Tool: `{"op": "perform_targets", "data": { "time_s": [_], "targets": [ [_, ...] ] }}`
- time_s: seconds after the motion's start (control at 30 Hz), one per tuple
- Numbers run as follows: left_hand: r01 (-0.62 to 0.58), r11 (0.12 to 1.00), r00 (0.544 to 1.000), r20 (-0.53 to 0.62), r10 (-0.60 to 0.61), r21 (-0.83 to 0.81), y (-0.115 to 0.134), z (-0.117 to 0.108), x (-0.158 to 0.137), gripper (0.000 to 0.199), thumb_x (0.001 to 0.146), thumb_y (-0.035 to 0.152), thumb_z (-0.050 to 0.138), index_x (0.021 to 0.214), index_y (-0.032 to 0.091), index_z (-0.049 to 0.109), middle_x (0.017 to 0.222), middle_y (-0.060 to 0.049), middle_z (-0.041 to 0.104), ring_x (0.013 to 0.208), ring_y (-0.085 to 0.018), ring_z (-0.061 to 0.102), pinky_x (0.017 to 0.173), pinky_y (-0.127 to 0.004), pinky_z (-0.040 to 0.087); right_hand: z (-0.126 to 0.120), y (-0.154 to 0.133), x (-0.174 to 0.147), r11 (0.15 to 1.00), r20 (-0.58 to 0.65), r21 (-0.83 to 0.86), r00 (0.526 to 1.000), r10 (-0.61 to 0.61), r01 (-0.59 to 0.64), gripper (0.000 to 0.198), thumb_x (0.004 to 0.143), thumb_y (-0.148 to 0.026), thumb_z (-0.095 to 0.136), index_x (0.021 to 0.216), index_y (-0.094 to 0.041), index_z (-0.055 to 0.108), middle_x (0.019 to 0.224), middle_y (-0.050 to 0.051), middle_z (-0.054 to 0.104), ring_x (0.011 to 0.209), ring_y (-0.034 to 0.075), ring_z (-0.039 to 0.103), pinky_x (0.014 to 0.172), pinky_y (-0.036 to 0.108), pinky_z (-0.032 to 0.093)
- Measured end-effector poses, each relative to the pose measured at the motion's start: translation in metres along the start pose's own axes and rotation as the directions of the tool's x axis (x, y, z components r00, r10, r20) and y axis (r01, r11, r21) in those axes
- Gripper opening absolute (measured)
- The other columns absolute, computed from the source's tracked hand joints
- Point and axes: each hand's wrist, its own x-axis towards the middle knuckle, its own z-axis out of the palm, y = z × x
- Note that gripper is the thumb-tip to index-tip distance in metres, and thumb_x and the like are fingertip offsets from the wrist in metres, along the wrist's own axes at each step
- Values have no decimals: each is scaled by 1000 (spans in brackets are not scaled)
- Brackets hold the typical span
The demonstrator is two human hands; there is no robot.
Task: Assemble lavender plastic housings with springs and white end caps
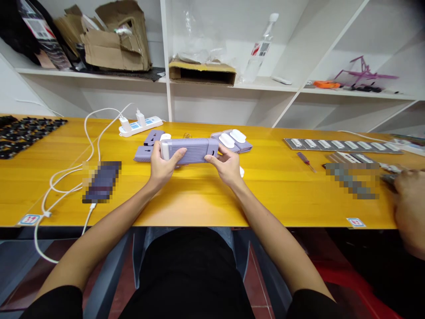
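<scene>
A long purple plastic case (192, 151) with a ribbed face is held level above the table. My left hand (162, 166) grips its left end, beside a white end section, thumb on the ribbed face. My right hand (228, 165) closes on the other end, near a small dark slot. Behind the left hand lie purple casing pieces (153, 138) with cut-outs. Beyond my right hand rest purple casings with white oval parts (237, 135) on top. Another white piece (241, 171) is partly hidden by the right hand.
To the left are a power strip (142, 126), looped white cables and a pixelated phone (102, 181). Black parts (26, 133) fill the far left. A screwdriver (306, 161) and a strip of white parts (338, 145) lie right. A co-worker's hand (411, 204) is at the right edge.
</scene>
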Motion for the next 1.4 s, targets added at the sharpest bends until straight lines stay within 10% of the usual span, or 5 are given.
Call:
{"op": "perform_targets", "data": {
  "time_s": [0.53, 0.73, 0.93, 1.07, 1.4],
  "targets": [
    [-22, 999, 999, -25, 23, 25, -9, 3, -2, 70, 70, 69, 93, 105, 21, 57, 99, -4, 66, 92, -22, 72, 76, -35, 69, 9, -1, -11, 960, 51, -227, 986, -156, 164, 45, 91, -57, 82, 128, -31, 77, 141, 8, 72, 141, 34, 61, 129, 54, 43],
    [-19, 999, 999, 45, 21, -47, -13, 8, -10, 71, 78, 71, 87, 118, 23, 53, 110, -7, 68, 93, -23, 76, 67, -32, 69, 11, 7, -13, 969, 53, -189, 987, -149, 157, 69, 93, -58, 79, 154, -34, 58, 161, 6, 58, 158, 30, 46, 137, 52, 30],
    [-123, 990, 977, 186, 108, 72, -21, 3, -14, 74, 84, 69, 82, 133, 24, 48, 120, -12, 70, 96, -24, 76, 74, -34, 67, 10, 5, -8, 994, 51, -85, 996, -68, 72, 92, 82, -61, 89, 160, -35, 48, 162, 8, 56, 151, 29, 53, 130, 48, 44],
    [-255, 941, 943, 275, 190, 224, -26, 1, -13, 75, 85, 62, 83, 137, 20, 48, 130, -17, 69, 117, -30, 72, 99, -43, 61, 6, 5, 0, 999, -41, -18, 999, -29, 28, 84, 74, -59, 94, 145, -30, 61, 143, 8, 70, 141, 29, 61, 125, 47, 49],
    [-412, 871, 796, 571, 201, 268, -27, -1, -13, 74, 87, 54, 83, 143, 17, 52, 134, -20, 70, 110, -32, 73, 97, -47, 60, -7, 23, 13, 976, -166, 201, 979, 119, -85, 48, 79, -55, 89, 115, -30, 68, 126, 4, 78, 118, 25, 74, 98, 42, 66]
  ]
}}
